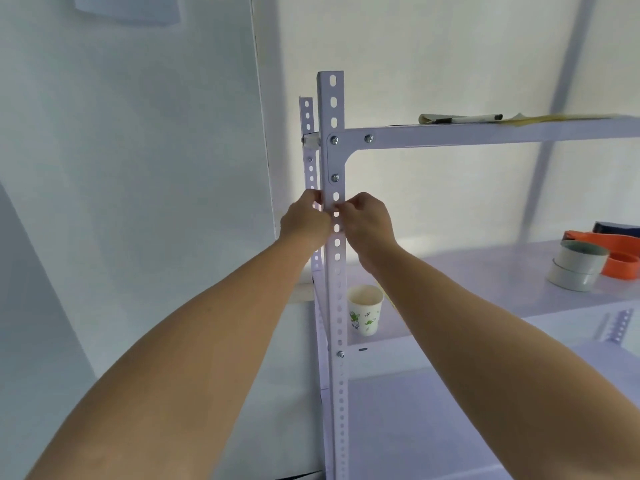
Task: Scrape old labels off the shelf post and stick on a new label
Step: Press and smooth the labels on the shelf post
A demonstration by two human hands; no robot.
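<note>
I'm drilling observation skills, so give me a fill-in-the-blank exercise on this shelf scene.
The left hand and right hand hold the shelf post just ____ the bolted corner bracket. The paper cup stands ____, not tipped over. ____ tape rolls sit stacked beside the orange dispenser.
Missing: below; upright; two.

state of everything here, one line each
shelf post: upright, bolts in place
left hand: grips the post's left edge
right hand: fingertips on the post's front
paper cup: upright, open top
tape rolls: stacked two high
</note>
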